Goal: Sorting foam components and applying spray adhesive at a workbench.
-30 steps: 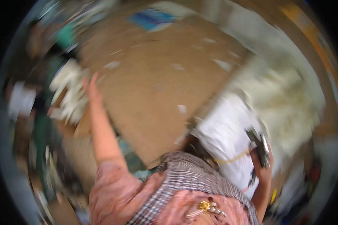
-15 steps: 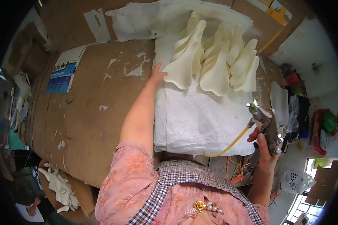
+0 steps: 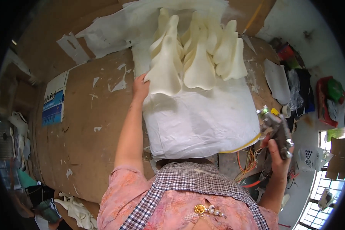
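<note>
Foam pieces [image 3: 195, 57] lie piled on the white sheet [image 3: 203, 122]; your left hand [image 3: 140, 86] touches one, fingers seemingly loose; right hand [image 3: 276, 151] grips a spray gun [image 3: 278, 130]. Light, soft: take its edge

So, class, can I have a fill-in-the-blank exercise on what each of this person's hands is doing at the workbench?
1. The left hand touches a cream foam piece lying on a ____ sheet.
2. The right hand grips a metal ____ gun.
3. The foam pieces lie ____ the person's left arm, as the person sees it.

Missing words: white; spray; right of
</note>
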Action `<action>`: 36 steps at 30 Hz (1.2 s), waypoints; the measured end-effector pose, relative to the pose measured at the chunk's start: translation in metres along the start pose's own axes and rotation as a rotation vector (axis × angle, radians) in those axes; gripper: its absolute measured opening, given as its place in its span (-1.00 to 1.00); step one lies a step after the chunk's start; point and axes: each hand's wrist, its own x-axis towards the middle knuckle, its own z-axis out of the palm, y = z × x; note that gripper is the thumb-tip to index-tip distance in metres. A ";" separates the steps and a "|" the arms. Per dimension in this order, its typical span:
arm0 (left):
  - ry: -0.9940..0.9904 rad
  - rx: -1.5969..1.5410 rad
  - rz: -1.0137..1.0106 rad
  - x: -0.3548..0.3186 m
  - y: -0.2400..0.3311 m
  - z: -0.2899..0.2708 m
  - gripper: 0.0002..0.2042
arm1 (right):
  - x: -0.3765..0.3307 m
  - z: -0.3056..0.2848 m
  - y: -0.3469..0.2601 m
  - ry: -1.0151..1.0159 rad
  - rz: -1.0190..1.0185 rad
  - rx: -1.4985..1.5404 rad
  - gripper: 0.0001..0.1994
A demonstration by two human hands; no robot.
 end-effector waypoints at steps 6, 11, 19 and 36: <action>0.056 -0.410 -0.254 -0.012 -0.007 -0.002 -0.63 | -0.010 -0.016 0.011 -0.156 0.042 -0.019 -0.50; -0.098 -0.666 -0.335 0.005 0.045 0.056 -0.60 | -0.021 -0.048 0.032 -0.168 0.080 -0.017 -0.44; -0.156 -0.532 -0.374 0.008 0.064 0.172 -0.58 | -0.006 -0.121 0.042 0.022 0.140 -0.039 -0.48; -0.542 -0.485 -0.352 -0.029 0.217 0.144 -0.44 | 0.097 -0.226 0.132 0.004 0.072 0.299 -0.47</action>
